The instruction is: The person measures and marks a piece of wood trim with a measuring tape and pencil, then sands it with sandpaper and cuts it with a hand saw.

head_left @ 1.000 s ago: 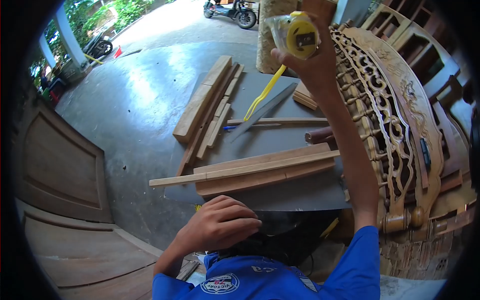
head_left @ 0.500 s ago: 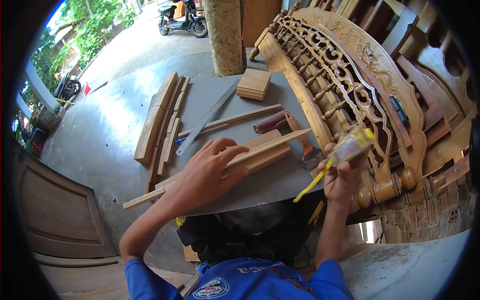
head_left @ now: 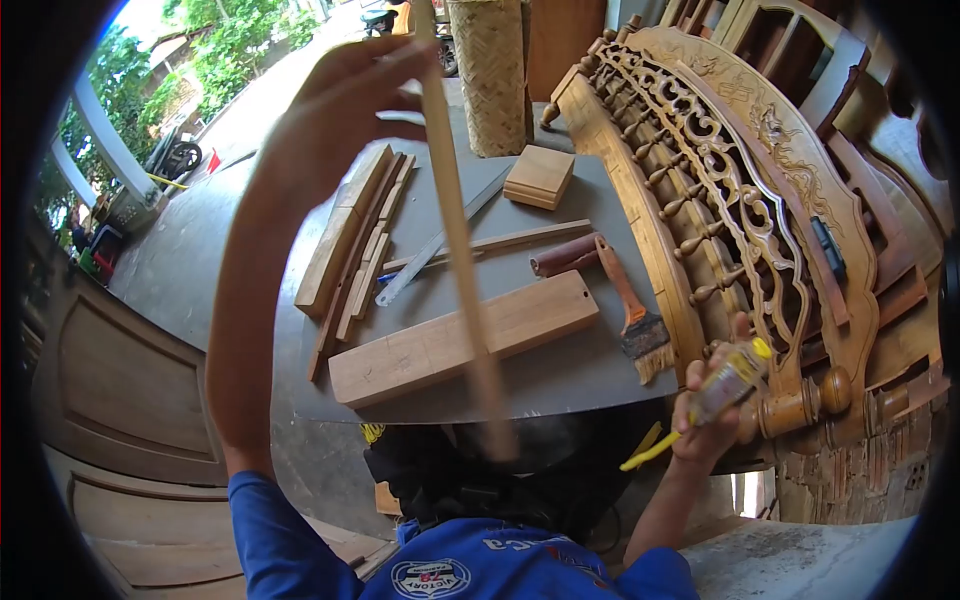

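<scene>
My left hand (head_left: 350, 110) is raised at the upper left, with its fingers closed on a thin wooden strip (head_left: 455, 220). The strip hangs steeply over the table, and its lower end is blurred. Below it a thick wooden block (head_left: 465, 338) with a small hole near its right end lies on the grey tabletop (head_left: 560, 385). At the lower right my right hand (head_left: 705, 415) grips a clear, bottle-like item with yellow ends (head_left: 727, 383); a narrow yellow piece sticks out toward the lower left. A paintbrush (head_left: 640, 320) lies beside the block.
Wooden lengths (head_left: 345, 235) lie along the table's left side. A metal ruler (head_left: 440, 240), a square block (head_left: 540, 177), a slim stick (head_left: 530, 235) and a brown roll (head_left: 563, 256) are farther back. A carved wooden headboard (head_left: 690, 190) borders the right side; a woven column (head_left: 487, 80) stands behind.
My left hand has lifted the wooden strip off the thick block and swung it up to steep. The right hand still holds the clear item with yellow ends. The view has shifted slightly.
</scene>
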`<state>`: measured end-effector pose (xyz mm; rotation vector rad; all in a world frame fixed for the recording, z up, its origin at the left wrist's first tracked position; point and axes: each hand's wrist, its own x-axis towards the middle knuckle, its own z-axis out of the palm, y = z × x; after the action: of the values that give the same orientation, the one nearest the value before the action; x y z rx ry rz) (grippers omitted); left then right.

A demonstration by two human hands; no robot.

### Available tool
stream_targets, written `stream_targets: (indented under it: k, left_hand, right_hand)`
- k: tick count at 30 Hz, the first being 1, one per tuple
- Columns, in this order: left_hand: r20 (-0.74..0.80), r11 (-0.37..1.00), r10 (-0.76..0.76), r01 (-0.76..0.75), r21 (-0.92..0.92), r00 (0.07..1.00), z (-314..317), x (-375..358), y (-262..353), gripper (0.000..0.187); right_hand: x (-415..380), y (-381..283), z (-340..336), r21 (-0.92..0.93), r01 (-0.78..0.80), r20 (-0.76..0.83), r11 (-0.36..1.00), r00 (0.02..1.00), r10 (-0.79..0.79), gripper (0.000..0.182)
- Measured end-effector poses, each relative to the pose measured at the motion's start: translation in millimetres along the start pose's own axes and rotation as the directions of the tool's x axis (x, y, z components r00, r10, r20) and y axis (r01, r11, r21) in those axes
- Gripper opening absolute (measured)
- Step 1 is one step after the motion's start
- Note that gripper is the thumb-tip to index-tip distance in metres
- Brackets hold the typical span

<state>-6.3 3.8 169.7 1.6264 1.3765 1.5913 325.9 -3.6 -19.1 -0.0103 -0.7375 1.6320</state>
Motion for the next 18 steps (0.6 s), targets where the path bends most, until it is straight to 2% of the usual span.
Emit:
stream_targets:
  k: [2,3,5,6,7,8,9,11,14,17,18]
  left_hand:
    - [0.021,0.993,0.014,-0.011,-0.121,1.000,-22,-1,0,0.035]
    - [-0.092,0.988,-0.054,0.040,-0.148,0.994,-24,-12,-6,0.033]
    - [-0.269,0.938,-0.217,0.124,-0.323,0.939,-16,-49,-25,0.025]
    - [-0.188,0.877,-0.225,0.114,-0.466,0.956,-19,-78,-46,0.024]
    - [-0.191,0.797,-0.231,0.073,-0.599,0.954,-12,-104,-62,0.020]
    - [-0.223,0.754,-0.308,0.095,-0.650,0.925,-7,-129,-78,0.019]
    - [-0.203,0.716,-0.304,0.082,-0.693,0.931,-2,-152,-90,0.019]
    - [-0.309,0.725,-0.414,0.105,-0.681,0.856,18,-185,-92,0.020]
    - [-0.394,0.767,-0.448,0.119,-0.630,0.802,33,-212,-93,0.021]
    - [-0.468,0.857,-0.476,0.273,-0.438,0.744,38,-214,-85,0.021]
    - [-0.440,0.847,-0.508,0.337,-0.411,0.740,35,-216,-84,0.021]
  right_hand:
    - [1,-11,-4,0.105,0.016,0.125,0.994,0.992,-0.029,0.096]
    - [1,-18,-5,0.086,0.049,0.156,0.995,0.986,-0.062,0.092]
    - [0,-26,3,-0.121,0.178,0.084,0.977,0.982,-0.168,0.090]
    - [0,-29,5,-0.227,0.231,0.053,0.946,0.973,-0.224,0.089]
    - [2,-29,6,-0.372,0.252,0.014,0.894,0.964,-0.266,0.084]
    - [5,-28,6,-0.453,0.215,-0.010,0.865,0.969,-0.247,0.082]
    - [10,-26,7,-0.532,0.175,-0.032,0.829,0.974,-0.226,0.080]
    - [16,-20,7,-0.633,0.076,-0.061,0.770,0.987,-0.148,0.074]
    - [21,-3,1,-0.719,-0.049,-0.015,0.693,0.998,0.054,0.071]
    - [24,20,11,-0.711,-0.178,-0.083,0.680,0.982,0.170,0.069]
    - [24,28,12,-0.712,-0.210,-0.098,0.670,0.975,0.201,0.069]
